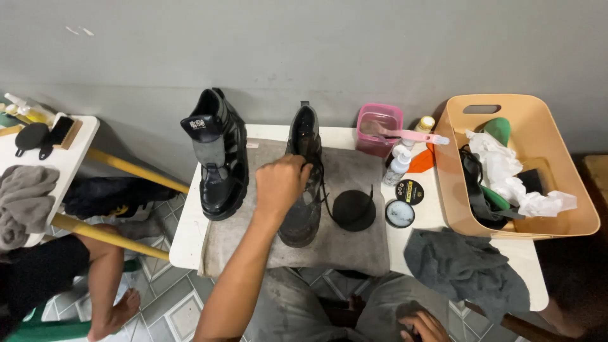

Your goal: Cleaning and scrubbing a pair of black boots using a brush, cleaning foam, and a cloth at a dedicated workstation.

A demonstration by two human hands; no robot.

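Note:
My left hand (280, 183) reaches over the white table (190, 228) and pinches the black lace at the top of the middle black boot (303, 215), which stands on a grey mat (354, 250). A loose loop of lace trails right towards a round black lid (353, 210). A second, taller black boot (218, 158) stands upright to the left, apart from my hand. At the bottom edge, over my lap, lies my right hand (425, 326); its fingers rest on something dark that I cannot make out.
Right of the mat are an open polish tin (400, 213), its lid (410, 191), a spray bottle (398, 163), a pink tub (380, 126), a grey rag (465, 266) and a tan basket (570, 209). Another person's leg (107, 278) is at the left.

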